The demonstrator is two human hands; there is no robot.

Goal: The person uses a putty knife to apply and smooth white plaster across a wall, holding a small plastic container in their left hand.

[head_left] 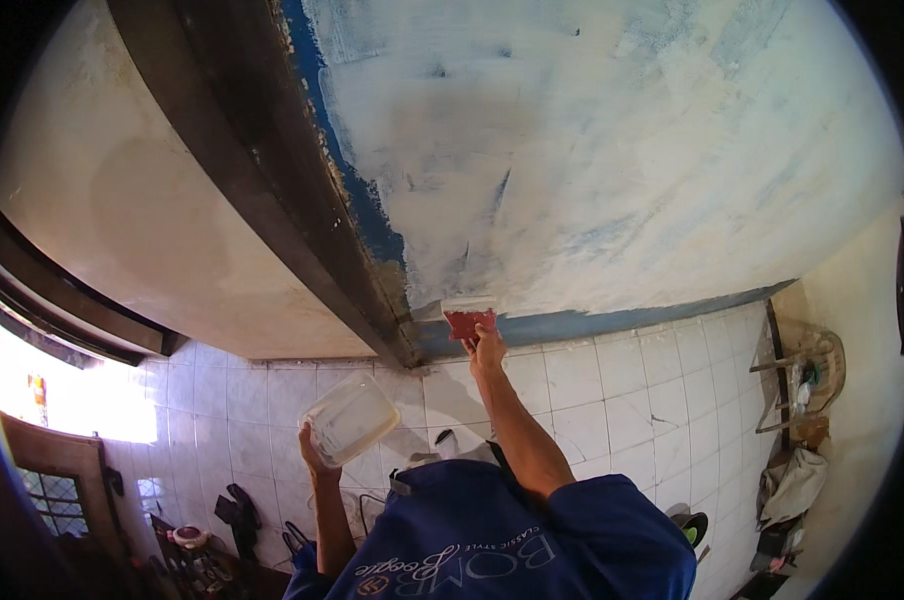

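My right hand (486, 350) is closed on a red putty knife (469, 323), its edge against the lower part of the wall near the corner by the dark wooden post. White filler coats most of this wall (612, 150), with blue paint showing through in patches. A bare blue strip (572, 323) runs along its bottom edge. Lower and to the left, my left hand (318, 452) grips the rim of a translucent plastic container (352, 420). Some pale material clings to its inside; how much it holds I cannot make out.
The dark wooden post (302, 190) divides the blue wall from a cream wall (122, 200). White floor tiles (627, 400) lie below. At right stands a wooden chair (817, 375) with things on it, a pale cloth (794, 488) nearby. Cluttered furniture (197, 560) sits at lower left near a bright window.
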